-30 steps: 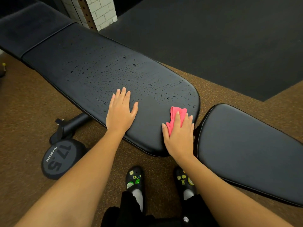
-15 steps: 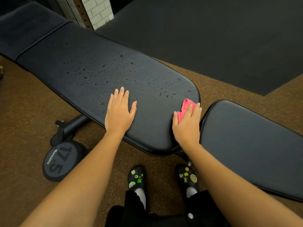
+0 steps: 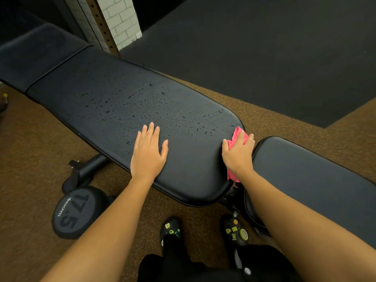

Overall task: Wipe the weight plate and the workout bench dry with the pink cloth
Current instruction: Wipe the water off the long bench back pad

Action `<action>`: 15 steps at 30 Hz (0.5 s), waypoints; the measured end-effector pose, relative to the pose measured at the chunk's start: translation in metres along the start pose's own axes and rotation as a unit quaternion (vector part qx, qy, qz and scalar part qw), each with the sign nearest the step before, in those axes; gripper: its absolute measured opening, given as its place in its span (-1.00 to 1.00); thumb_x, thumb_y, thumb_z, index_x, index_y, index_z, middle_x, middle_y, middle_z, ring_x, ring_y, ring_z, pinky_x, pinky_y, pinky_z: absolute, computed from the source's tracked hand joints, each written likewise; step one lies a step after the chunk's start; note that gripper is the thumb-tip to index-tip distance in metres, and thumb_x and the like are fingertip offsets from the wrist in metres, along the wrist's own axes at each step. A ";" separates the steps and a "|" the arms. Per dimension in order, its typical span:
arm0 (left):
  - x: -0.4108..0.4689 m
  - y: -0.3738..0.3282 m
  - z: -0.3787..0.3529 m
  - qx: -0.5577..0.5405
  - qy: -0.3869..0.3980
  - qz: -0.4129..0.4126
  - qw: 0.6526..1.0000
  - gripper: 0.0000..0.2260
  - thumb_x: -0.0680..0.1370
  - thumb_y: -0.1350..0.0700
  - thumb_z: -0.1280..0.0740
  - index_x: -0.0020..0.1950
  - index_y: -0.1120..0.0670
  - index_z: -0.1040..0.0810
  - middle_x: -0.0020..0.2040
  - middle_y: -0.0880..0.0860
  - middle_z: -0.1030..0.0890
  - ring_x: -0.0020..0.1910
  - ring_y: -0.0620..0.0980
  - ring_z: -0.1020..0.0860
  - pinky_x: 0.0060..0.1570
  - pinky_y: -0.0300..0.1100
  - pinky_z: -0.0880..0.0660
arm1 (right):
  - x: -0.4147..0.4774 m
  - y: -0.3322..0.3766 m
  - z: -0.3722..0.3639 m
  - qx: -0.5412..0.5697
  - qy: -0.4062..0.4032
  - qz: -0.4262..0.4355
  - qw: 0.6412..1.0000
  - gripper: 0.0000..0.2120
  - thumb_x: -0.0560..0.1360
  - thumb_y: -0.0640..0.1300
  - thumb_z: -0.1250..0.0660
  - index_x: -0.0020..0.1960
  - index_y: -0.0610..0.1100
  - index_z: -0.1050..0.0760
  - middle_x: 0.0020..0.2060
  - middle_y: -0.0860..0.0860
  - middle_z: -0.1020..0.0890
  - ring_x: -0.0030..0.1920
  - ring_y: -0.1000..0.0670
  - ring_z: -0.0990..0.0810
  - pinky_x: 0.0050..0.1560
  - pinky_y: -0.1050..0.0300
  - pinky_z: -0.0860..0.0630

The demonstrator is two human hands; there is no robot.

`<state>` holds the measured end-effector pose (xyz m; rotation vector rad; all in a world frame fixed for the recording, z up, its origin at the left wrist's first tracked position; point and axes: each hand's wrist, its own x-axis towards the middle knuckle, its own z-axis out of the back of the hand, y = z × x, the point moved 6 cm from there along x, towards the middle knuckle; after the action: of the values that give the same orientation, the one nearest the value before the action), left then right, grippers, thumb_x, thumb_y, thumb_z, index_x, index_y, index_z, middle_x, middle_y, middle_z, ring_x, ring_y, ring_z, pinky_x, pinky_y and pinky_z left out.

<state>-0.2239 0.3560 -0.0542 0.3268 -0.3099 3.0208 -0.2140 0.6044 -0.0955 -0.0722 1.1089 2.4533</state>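
We had our right hand (image 3: 238, 154) pressed down on the pink cloth (image 3: 236, 137), fingers curled over it, now at the rounded right end of the workout bench (image 3: 193, 169), farther right than a second earlier; a tail of cloth hung off the edge by the wrist; our left hand (image 3: 148, 153) stayed flat and open, holding nothing; droplets (image 3: 152, 110) remained beyond it; the weight plate (image 3: 75, 212) lay on the floor (image 3: 26, 159), left.
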 end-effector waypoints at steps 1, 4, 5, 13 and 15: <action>0.000 0.000 0.000 0.000 0.001 0.000 1.000 -0.54 0.63 -0.01 -0.11 0.46 0.20 -0.25 0.49 0.15 -0.22 0.50 0.10 -0.13 0.47 -0.08 0.04 | -0.001 0.001 0.000 0.007 -0.003 0.000 1.000 -0.35 0.60 0.05 -0.10 0.53 -0.18 0.10 0.51 -0.21 0.16 0.51 -0.17 0.20 0.50 -0.05 0.11; 0.000 0.000 0.001 -0.003 0.003 0.000 1.000 -0.54 0.62 -0.01 -0.12 0.46 0.21 -0.26 0.49 0.16 -0.23 0.49 0.11 -0.13 0.47 -0.08 0.04 | -0.011 0.001 -0.003 0.001 -0.020 0.010 1.000 -0.36 0.60 0.06 -0.09 0.54 -0.18 0.09 0.51 -0.18 0.17 0.51 -0.15 0.19 0.50 -0.06 0.08; 0.000 -0.001 0.001 -0.003 0.003 0.000 1.000 -0.54 0.62 0.00 -0.13 0.46 0.21 -0.26 0.49 0.16 -0.23 0.49 0.11 -0.14 0.47 -0.08 0.04 | -0.016 0.001 -0.004 -0.012 -0.027 0.017 0.999 -0.36 0.60 0.05 -0.10 0.53 -0.19 0.08 0.51 -0.19 0.17 0.51 -0.16 0.19 0.50 -0.07 0.07; 0.000 -0.001 0.002 -0.003 0.006 0.002 1.000 -0.55 0.62 0.01 -0.15 0.45 0.22 -0.28 0.48 0.18 -0.25 0.48 0.13 -0.16 0.46 -0.06 0.02 | -0.003 0.002 -0.002 -0.027 -0.002 0.031 0.999 -0.37 0.60 0.05 -0.10 0.53 -0.19 0.06 0.52 -0.19 0.15 0.51 -0.18 0.19 0.49 -0.06 0.08; 0.000 -0.001 0.002 -0.001 0.005 0.002 1.000 -0.55 0.62 0.01 -0.15 0.45 0.22 -0.28 0.47 0.18 -0.25 0.48 0.13 -0.17 0.46 -0.05 0.01 | 0.011 0.004 0.004 -0.012 0.007 0.017 1.000 -0.36 0.60 0.05 -0.09 0.53 -0.18 0.08 0.52 -0.18 0.15 0.51 -0.16 0.18 0.47 -0.04 0.08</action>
<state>-0.2235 0.3566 -0.0521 0.3104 -0.3134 3.0243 -0.2249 0.6087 -0.0927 -0.0793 1.0944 2.4998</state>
